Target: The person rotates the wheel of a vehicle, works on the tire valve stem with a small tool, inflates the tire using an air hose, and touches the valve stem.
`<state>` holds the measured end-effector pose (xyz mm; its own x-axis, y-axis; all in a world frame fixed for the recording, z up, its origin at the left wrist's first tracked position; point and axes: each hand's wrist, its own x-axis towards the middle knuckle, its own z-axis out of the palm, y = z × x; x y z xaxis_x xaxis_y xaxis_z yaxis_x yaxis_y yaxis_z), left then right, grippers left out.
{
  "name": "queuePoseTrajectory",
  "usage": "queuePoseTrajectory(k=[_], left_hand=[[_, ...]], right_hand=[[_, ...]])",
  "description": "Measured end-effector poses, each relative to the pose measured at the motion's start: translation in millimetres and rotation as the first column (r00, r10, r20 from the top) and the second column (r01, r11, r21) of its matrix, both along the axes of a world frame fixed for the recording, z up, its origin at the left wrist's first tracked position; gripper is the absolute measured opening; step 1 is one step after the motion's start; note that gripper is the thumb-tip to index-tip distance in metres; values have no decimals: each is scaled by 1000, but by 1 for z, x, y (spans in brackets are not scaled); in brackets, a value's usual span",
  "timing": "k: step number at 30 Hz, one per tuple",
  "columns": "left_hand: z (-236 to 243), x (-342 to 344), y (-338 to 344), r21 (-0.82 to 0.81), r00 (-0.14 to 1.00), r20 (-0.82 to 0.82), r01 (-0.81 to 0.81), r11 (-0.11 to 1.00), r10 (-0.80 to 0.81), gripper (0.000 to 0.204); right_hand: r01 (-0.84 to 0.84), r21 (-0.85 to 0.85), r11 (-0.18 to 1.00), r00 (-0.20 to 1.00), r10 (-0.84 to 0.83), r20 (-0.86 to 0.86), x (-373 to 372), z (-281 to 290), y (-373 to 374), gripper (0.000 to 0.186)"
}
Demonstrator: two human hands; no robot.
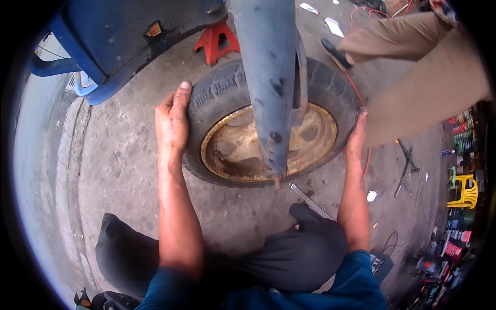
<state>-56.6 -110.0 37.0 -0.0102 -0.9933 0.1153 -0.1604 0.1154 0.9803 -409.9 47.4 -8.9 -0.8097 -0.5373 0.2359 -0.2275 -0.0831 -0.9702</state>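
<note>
Between my two hands stands a wheel with a worn black tyre (213,111) and a rusty yellowish rim (227,147). My left hand (173,121) grips the tyre's left side, thumb up along the tread. On the opposite side my right hand (356,133) holds the tyre, its fingers partly hidden behind the rubber. A thick grey-blue metal arm (266,77) comes down in front of the wheel and covers the rim's middle. From its lower end a rusty pin (277,182) sticks out. A long metal spanner (309,200) lies on the floor near my right knee.
A red jack stand (218,44) stands behind the wheel, beside a blue vehicle body (134,36). A person in tan trousers (423,93), blurred, is close on the right. A cross wheel wrench (406,165), a red hose (367,163) and a small yellow chair (466,191) are on the right.
</note>
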Motion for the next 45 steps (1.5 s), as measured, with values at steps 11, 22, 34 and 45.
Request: queuePoseTrajectory(k=[11,22,34,45], left_hand=[[-3,-3,-12,93,993,-116,-21,995,32,52],[-3,-1,0,38,994,72,-87,995,84,54],[16,6,5,101,999,35,10,995,-14,50],[-1,5,-7,-67,999,49,-14,998,18,53]], right_hand=[[-8,-76,997,1000,9,15,-6,-11,-8,76],[29,114,993,998,-36,57,-18,-36,7,71],[-50,10,999,985,48,163,2,-5,1,79],[-7,45,999,985,-1,173,9,2,-8,79]])
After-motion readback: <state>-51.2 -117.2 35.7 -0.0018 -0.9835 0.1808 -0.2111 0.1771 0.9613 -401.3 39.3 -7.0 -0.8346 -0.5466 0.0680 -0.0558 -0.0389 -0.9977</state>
